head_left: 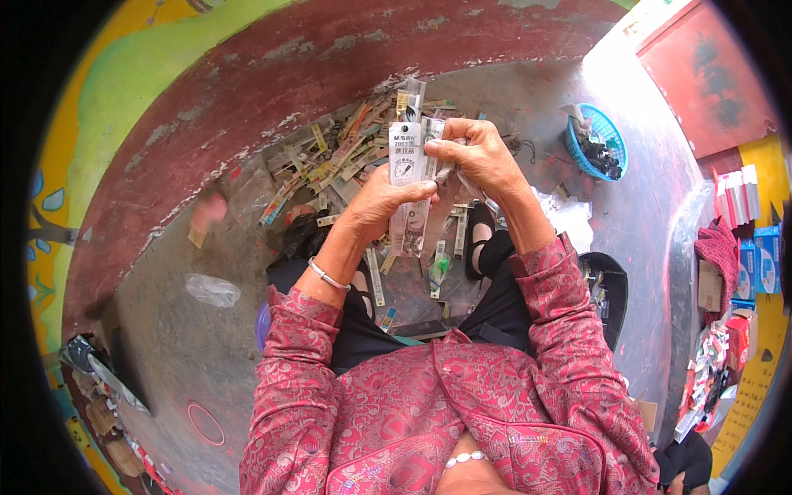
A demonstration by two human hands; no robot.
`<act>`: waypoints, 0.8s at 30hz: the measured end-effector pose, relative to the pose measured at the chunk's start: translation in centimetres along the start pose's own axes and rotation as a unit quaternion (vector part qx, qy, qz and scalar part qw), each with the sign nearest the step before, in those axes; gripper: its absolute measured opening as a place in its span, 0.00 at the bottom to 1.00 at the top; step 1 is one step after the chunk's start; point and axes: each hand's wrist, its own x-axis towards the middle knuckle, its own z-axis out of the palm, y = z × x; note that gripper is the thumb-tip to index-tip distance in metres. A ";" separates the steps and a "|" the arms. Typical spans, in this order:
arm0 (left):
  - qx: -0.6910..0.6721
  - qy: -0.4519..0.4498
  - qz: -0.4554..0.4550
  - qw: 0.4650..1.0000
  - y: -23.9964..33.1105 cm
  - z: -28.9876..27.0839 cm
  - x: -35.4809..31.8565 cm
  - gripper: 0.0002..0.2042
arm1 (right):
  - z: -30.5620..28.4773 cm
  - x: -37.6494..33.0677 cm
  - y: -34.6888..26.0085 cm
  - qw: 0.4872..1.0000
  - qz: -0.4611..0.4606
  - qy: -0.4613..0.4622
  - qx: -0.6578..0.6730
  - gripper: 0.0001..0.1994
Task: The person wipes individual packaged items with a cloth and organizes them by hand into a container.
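In front of my chest I hold several flat, clear plastic packets (pixel 404 148) with white printed cards and a hang hole at the top. My left hand (pixel 379 202) is closed around their left edge, thumb across the front. At their upper right edge, my right hand (pixel 485 158) pinches a packet between thumb and fingers. Crumpled clear plastic (pixel 450 186) hangs below the right fingers. Beneath my hands, a large heap of similar narrow packets (pixel 330 169) spreads over the floor around my feet. A packet with a green part (pixel 440 272) lies between my shoes.
A blue basket (pixel 620 140) with dark items stands at the far right. Close to my right leg is a black container (pixel 615 305). Boxes (pixel 766 258) line the right wall. A clear bag (pixel 212 289) and a pink ring (pixel 206 423) lie on the left floor.
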 end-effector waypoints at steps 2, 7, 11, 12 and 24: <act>0.004 0.009 0.001 1.000 0.1 0.2 -0.1 0.20 | 0.2 -0.1 -0.3 1.000 -0.009 -0.011 -0.020 0.08; -0.002 -0.004 -0.015 1.000 0.3 0.4 0.1 0.17 | -0.5 0.0 -0.2 0.999 0.000 0.026 0.043 0.06; 0.002 -0.022 -0.024 0.999 -0.8 -0.4 0.4 0.16 | -0.6 -0.3 -0.5 0.997 0.030 0.004 0.067 0.06; -0.018 -0.021 -0.038 0.999 -0.6 -0.4 0.6 0.17 | -1.2 -0.2 -0.6 0.996 0.028 0.019 0.083 0.05; -0.116 -0.001 -0.048 0.992 -0.8 -0.5 1.3 0.32 | 0.5 0.1 0.6 0.998 0.048 0.026 -0.042 0.10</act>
